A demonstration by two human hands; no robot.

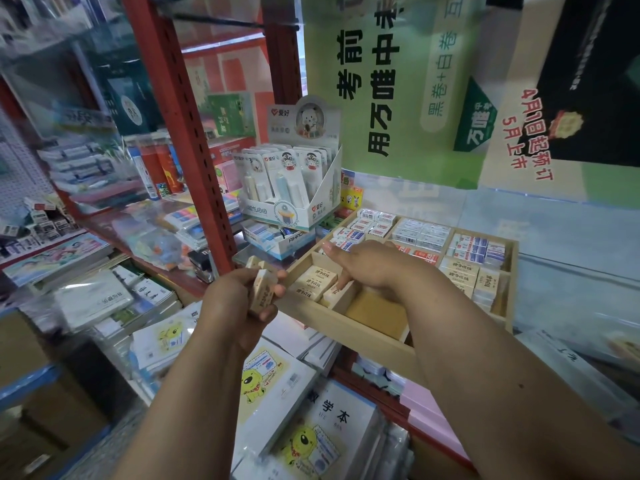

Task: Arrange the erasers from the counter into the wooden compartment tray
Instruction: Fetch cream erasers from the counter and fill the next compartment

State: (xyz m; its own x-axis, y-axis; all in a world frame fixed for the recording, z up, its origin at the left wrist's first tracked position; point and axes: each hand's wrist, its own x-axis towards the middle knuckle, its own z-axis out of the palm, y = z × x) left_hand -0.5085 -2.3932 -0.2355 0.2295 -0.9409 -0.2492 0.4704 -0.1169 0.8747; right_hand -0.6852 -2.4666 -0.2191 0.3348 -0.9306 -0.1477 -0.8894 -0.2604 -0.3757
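My left hand (242,299) grips a few cream erasers (264,293) just off the tray's (363,336) near-left corner, fingers curled round them. My right hand (367,268) reaches into the tray's near-left compartment, fingers pointing down onto an eraser (335,292) beside the row (316,283) already lying there; whether it pinches or only touches, I cannot tell. More erasers fill the tray's far compartments.

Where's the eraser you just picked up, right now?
In the head view, left of centre: the left hand grips the beige eraser just outside the wooden tray, off its near-left compartment.
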